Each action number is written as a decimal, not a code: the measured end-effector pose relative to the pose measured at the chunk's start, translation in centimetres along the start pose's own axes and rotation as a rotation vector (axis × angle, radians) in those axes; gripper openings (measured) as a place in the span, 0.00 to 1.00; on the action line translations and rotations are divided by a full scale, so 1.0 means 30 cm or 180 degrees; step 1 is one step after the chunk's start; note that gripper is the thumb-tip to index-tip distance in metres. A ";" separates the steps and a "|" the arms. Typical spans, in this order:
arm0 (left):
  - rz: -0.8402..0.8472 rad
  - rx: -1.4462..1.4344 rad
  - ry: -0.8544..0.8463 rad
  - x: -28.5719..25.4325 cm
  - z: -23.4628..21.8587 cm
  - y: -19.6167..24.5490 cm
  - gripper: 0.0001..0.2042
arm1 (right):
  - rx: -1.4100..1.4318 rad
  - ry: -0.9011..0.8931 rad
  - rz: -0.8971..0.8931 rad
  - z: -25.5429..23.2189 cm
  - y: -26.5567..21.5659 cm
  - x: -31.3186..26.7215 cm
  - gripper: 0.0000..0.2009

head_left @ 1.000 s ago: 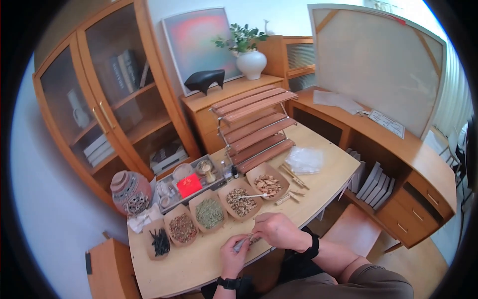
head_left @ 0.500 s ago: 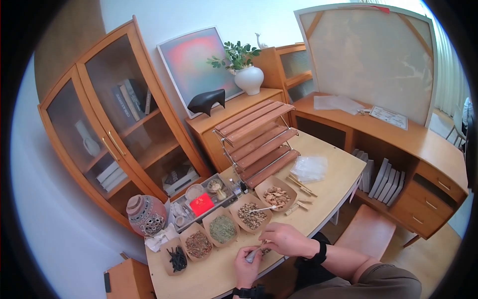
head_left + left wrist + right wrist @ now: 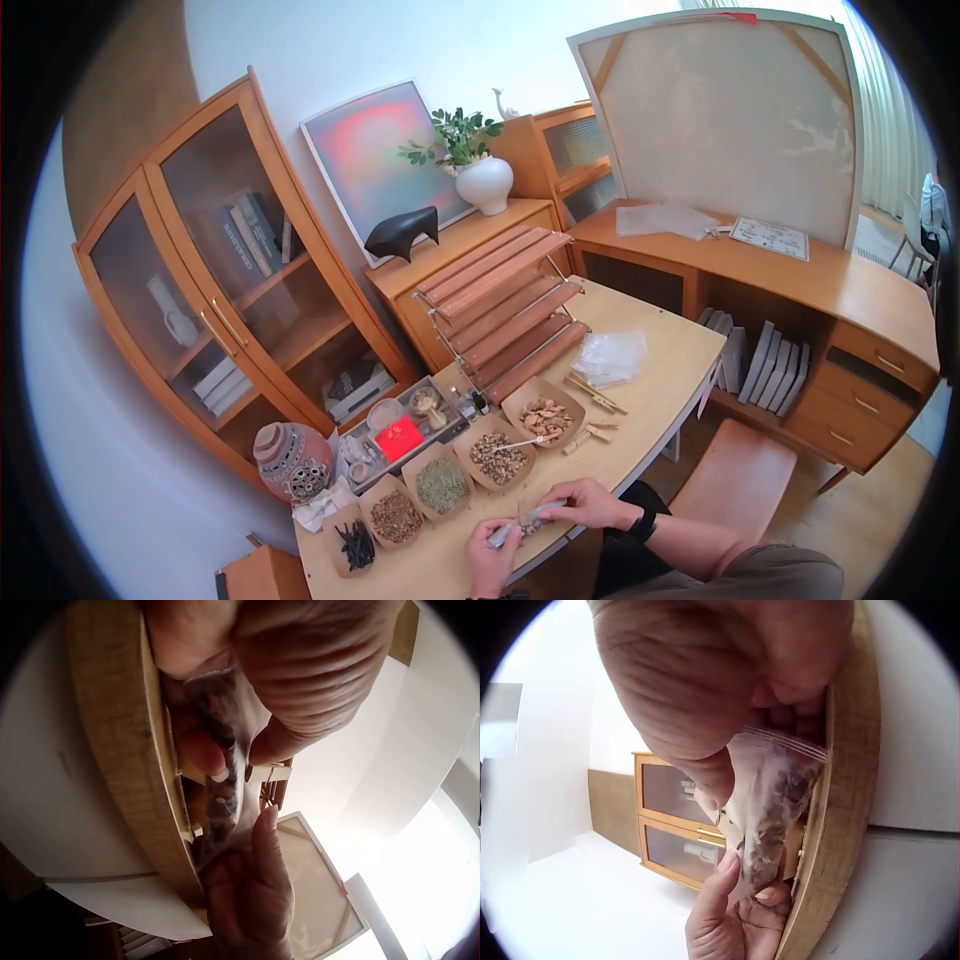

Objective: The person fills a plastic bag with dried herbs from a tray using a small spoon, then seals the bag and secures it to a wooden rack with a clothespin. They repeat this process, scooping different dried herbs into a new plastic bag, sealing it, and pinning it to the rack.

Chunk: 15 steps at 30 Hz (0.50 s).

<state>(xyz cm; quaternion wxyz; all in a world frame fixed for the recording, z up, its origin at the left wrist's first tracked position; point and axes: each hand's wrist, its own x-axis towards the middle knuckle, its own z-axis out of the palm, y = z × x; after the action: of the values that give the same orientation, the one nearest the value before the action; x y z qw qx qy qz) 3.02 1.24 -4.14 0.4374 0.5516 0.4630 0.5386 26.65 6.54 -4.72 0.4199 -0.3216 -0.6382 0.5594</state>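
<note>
A clear zip-lock bag (image 3: 765,802) with dried plant pieces inside stretches between both hands at the table's near edge. My left hand (image 3: 490,562) pinches one end between thumb and fingers. At the zip end, my right hand (image 3: 592,503) grips the bag; its fingertips are partly hidden behind the plastic. In the left wrist view the bag (image 3: 225,750) looks long and narrow, its contents dark. Just beyond the hands stand paper trays of dried herbs: a brown mix (image 3: 500,460), green leaves (image 3: 441,487) and a reddish mix (image 3: 396,517).
A tray of dried slices (image 3: 546,420) and one of dark strips (image 3: 355,545) flank the others. Behind are a grey box with a red packet (image 3: 399,438), a wooden tiered rack (image 3: 505,310), bamboo tongs (image 3: 597,395) and empty clear bags (image 3: 610,357). A patterned jar (image 3: 292,462) stands left.
The hands have moved apart, my right hand shifting right, and the bag now shows stretched between them. The head view has tilted slightly; the trays and rack stay in place.
</note>
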 end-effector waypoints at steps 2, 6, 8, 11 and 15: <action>0.0218 0.0354 0.0020 0.003 -0.001 -0.002 0.06 | -0.0286 -0.0023 -0.0218 -0.006 -0.008 -0.010 0.12; 0.0051 0.0370 0.0067 -0.006 0.018 0.056 0.07 | -0.0369 -0.0179 -0.0003 -0.027 -0.049 -0.019 0.11; 0.0045 0.0215 0.0084 -0.009 0.022 0.045 0.07 | -0.0370 -0.0286 0.0052 -0.038 -0.034 -0.016 0.12; 0.0206 0.0127 0.0092 0.002 0.018 0.006 0.09 | -0.0174 -0.0354 0.0272 -0.054 -0.025 -0.013 0.12; -0.0015 -0.0611 0.0516 0.003 0.034 0.063 0.13 | 0.0429 0.0198 0.0646 -0.147 -0.051 0.009 0.10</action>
<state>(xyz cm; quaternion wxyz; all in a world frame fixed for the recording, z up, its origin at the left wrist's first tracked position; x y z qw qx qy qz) 4.12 0.98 -2.31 0.4506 0.4608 0.4443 0.6222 30.57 8.48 -3.07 0.4014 -0.3728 -0.5500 0.6304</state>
